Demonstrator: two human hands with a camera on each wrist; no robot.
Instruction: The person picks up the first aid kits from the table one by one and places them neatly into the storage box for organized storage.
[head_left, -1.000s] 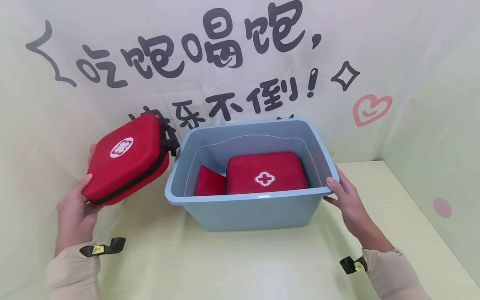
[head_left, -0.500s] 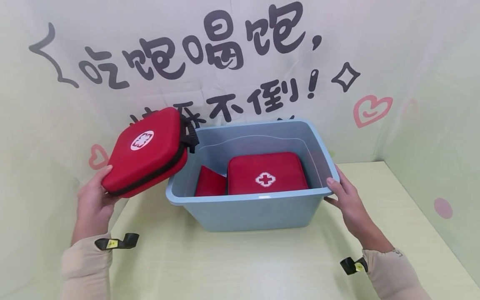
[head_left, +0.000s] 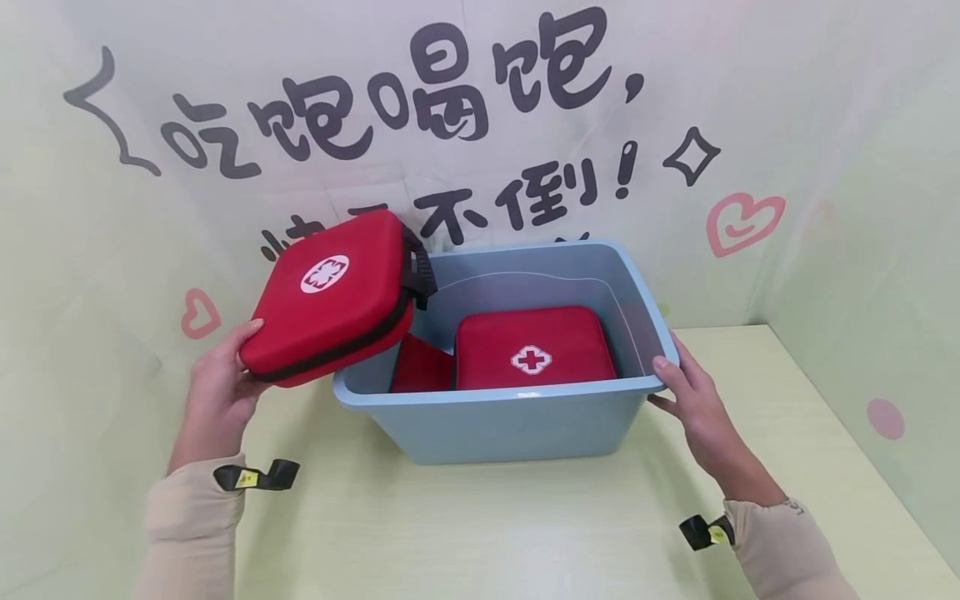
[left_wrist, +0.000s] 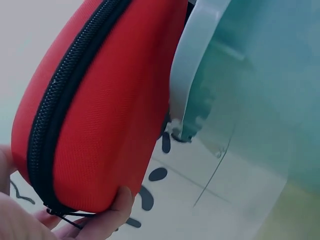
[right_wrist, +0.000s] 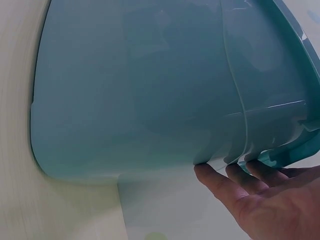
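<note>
My left hand (head_left: 225, 383) grips a red zippered first-aid case (head_left: 330, 292) by its near left corner. The case is tilted, with a white round emblem on top and a black strap handle at its far right end, and it overlaps the left rim of a blue plastic bin (head_left: 495, 429). In the left wrist view, the thumb and fingers pinch the case's zippered end (left_wrist: 100, 130). My right hand (head_left: 693, 400) holds the bin's right front corner, thumb on the rim, fingers under it against the outer wall. Inside the bin lies another red first-aid case (head_left: 536, 346) with a white cross emblem.
A smaller red piece (head_left: 422, 367) lies at the left inside the bin, partly hidden by the held case. The bin stands on a pale wooden table (head_left: 510, 529). A printed curtain (head_left: 750, 108) with lettering stands behind, and side panels flank the table.
My left hand has carried the red first-aid case rightward and slightly up, from left of the bin to over its left rim. The right hand and the bin have stayed put.
</note>
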